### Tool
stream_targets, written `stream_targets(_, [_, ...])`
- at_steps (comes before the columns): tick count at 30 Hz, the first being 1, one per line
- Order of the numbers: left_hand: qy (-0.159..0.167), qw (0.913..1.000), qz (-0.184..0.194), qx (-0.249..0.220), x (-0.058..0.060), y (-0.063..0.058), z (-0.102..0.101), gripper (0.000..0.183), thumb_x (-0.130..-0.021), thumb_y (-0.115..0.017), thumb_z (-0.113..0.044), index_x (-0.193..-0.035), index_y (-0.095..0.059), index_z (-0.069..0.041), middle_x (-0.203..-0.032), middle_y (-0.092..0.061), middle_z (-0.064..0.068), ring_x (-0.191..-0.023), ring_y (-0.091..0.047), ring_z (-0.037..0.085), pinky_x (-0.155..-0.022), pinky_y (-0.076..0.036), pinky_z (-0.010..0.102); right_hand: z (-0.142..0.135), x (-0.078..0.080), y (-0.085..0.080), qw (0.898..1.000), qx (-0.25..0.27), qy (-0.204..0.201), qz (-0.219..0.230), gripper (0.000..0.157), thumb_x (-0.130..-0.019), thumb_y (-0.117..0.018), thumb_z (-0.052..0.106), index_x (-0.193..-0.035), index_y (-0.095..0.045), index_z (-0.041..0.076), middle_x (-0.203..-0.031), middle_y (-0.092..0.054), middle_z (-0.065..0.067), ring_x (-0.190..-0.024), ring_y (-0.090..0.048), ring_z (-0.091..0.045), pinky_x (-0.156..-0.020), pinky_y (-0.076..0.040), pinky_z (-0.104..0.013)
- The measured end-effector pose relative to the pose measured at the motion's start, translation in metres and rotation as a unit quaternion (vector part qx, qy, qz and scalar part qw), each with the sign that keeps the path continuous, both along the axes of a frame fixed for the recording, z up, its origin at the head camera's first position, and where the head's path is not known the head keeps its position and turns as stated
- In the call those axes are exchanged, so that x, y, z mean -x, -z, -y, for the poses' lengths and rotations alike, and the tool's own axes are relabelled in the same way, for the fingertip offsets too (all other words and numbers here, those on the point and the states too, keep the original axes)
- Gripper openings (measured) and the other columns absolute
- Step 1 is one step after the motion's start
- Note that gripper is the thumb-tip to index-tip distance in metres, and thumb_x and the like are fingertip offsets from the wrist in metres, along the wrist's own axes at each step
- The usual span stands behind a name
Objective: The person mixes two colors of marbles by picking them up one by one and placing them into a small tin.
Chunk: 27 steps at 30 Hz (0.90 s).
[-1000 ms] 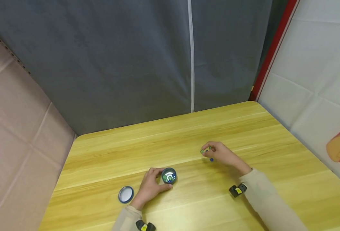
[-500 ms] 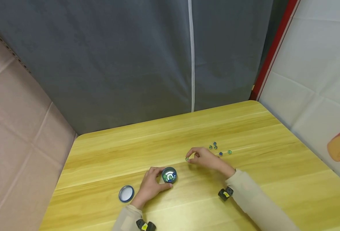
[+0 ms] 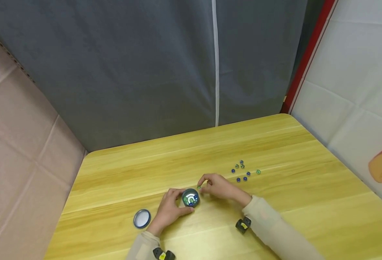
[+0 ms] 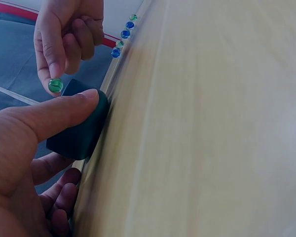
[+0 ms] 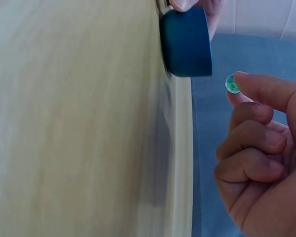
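Observation:
A small round dark-blue tin (image 3: 191, 192) stands on the table with several green and blue marbles (image 3: 191, 200) inside it. My left hand (image 3: 170, 209) grips the tin from its left side, thumb along the near wall, as the left wrist view also shows. Between the thumb and index finger of my right hand (image 3: 219, 186) is a green glass marble (image 5: 232, 84). That hand is held just right of the tin, and the marble is a little above the rim level, apart from the tin. The other right fingers are curled in.
A round blue-rimmed lid (image 3: 142, 219) lies on the wooden table (image 3: 113, 180), left of the left hand. Several blue and green marbles (image 3: 245, 178) lie scattered on the right, beyond the right hand. A grey curtain (image 3: 129, 72) hangs behind the table's far edge.
My right hand has moved left and nearer, carrying the green marble from the scattered group to beside the tin. The left hand, tin and lid have stayed in place.

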State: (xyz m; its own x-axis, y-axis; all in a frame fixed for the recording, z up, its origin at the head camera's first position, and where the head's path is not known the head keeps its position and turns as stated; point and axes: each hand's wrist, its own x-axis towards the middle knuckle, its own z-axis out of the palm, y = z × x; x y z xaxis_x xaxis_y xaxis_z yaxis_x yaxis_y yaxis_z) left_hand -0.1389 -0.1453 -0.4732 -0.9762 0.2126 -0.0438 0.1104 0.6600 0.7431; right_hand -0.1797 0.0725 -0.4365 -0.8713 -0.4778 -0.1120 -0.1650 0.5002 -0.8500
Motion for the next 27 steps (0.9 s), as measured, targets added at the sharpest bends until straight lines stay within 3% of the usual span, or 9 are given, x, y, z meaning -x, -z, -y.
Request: stream_targets(27, [0.003, 1.0000, 0.004, -0.004, 0.001, -0.001, 0.000, 0.066, -0.066, -0.079, -0.042, -0.121, -0.056, -0.015, -0.112, -0.051, 0.004, -0.106, -0.046, 0.023, -0.084, -0.042, 0.040, 0.017, -0.006, 0.009, 1.000, 0.008, -0.018, 0.015, 0.013, -0.085, -0.061, 0.012, -0.098, -0.064, 0.010, -0.052, -0.042, 0.004, -0.045, -0.035, -0.008, -0.042, -0.029, -0.018])
